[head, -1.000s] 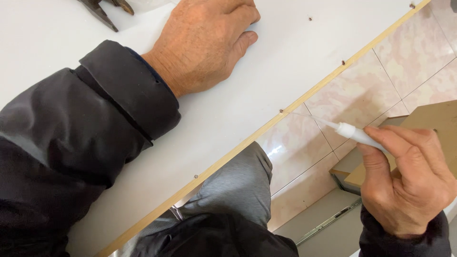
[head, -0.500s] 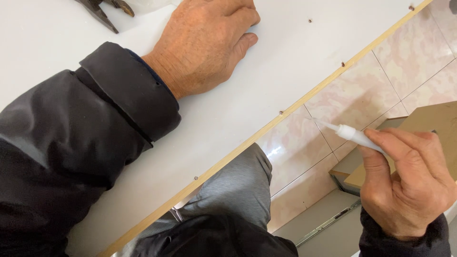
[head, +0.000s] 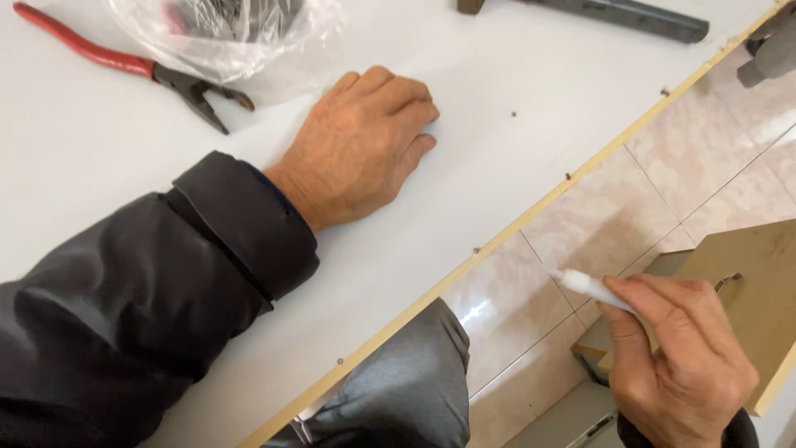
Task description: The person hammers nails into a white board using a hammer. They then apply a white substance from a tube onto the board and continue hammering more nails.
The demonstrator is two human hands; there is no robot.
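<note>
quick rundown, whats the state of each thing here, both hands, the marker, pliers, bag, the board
left hand: flat, palm down on the white board, holding nothing
right hand: closed around the white marker, off the board over the tiled floor
white marker: held, tip pointing toward the board edge, not touching it
red-handled pliers: lying on the board, untouched
clear plastic bag: lying crumpled on the board, contents unclear
white board: lying flat, small nails along its wooden edge

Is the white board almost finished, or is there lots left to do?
Done: small nails already dot the white board along its wooden edge. In hand: the right hand holds a white marker off the board, over the floor tiles; the left hand lies flat on the board. Left: no marker line shows yet; the red pliers lie unused.
</note>
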